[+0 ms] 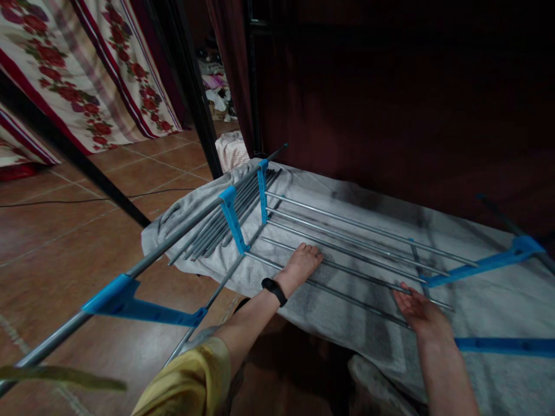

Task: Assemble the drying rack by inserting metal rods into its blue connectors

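Note:
A loose grey metal rod [365,277] lies across a rack frame of tubes and blue plastic brackets. My left hand [302,262], with a black band on its wrist, is closed around the rod left of its middle. Near the rod's right end, my right hand [418,309] holds it from below with curled fingers. Several similar rods [347,225] run between the frame's sides behind it. At the left, blue brackets [234,219] hang on a long tube [182,228]; another blue bracket [485,264] is beyond my right hand.
Several loose rods [212,231] lie bundled at the left end of the grey blanket [347,335]. Black metal posts [191,86] stand beyond it. A dark curtain [390,127] hangs behind. A cable [87,200] crosses the tiled floor [108,242]. A flowered curtain [73,69] hangs at upper left.

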Tool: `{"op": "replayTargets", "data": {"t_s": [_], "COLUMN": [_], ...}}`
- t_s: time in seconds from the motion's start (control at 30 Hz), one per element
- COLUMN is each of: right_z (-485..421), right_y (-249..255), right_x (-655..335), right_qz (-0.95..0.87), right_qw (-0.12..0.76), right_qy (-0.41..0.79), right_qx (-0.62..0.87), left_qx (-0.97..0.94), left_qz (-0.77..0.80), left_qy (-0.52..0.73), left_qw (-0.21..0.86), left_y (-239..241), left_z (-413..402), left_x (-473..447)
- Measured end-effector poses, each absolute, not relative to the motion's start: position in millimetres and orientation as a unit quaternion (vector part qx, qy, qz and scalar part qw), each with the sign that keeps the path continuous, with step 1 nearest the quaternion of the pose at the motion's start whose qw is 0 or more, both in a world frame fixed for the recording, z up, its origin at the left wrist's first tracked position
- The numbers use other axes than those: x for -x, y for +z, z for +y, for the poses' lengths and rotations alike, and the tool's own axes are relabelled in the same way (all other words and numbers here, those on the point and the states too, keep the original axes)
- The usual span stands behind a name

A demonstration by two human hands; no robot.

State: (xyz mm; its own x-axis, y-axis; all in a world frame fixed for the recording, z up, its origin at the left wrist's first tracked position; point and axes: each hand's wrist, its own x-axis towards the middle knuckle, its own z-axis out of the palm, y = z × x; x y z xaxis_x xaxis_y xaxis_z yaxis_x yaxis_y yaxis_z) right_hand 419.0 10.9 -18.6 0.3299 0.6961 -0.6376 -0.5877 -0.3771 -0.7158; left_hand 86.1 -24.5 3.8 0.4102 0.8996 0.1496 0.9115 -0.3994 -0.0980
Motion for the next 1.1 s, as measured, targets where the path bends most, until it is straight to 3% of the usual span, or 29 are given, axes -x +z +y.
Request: {"op": "replayTargets", "data": {"t_s": [1.1], "right_z": [16.7], "right_y": [-24.9], "right_x": [-425.7], "right_qz": [-0.042], "right_qw": [0.547], "right_qy": [0.571], "right_qx": [0.611], "left_qx": [0.842], "left_qz": [-0.537], "left_qy": [-0.027], "left_qw": [0.041], "left_y": [7.3], "left_z": [-24.9], "left_x": [-85.8]}}
